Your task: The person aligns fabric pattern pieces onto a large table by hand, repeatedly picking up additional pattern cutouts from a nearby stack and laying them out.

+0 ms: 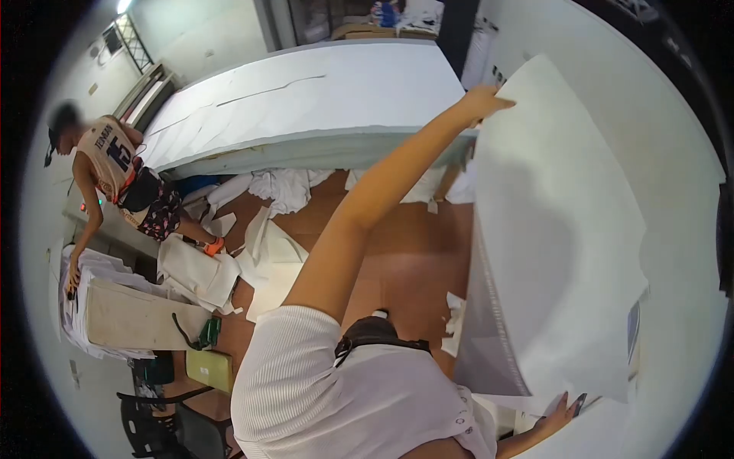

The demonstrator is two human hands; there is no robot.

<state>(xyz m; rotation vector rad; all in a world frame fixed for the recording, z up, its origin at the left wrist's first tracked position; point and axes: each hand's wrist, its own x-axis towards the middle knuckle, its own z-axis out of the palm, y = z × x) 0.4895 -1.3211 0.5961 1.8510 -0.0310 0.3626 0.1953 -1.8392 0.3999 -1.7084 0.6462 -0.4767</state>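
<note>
A large, smooth white sheet (550, 191) hangs at my right side, beside the wall, its lower left part folded over and greyish. With my left arm stretched across the view, my left hand (485, 103) grips the sheet's upper left edge between thumb and fingers. Down at the lower right, my right hand (562, 413) is just below the sheet's bottom edge, fingers bent around a small dark object (579, 403) whose kind I cannot make out. Whether that hand also touches the sheet is unclear.
A long table (306, 92) covered in white material stands ahead. Cloth scraps (279, 252) lie on the brown floor (405, 260). At left, a person (115, 168) reaches to a stack of white cloth (115, 279). A black chair (183, 424) and a yellow-green box (209, 370) are lower left.
</note>
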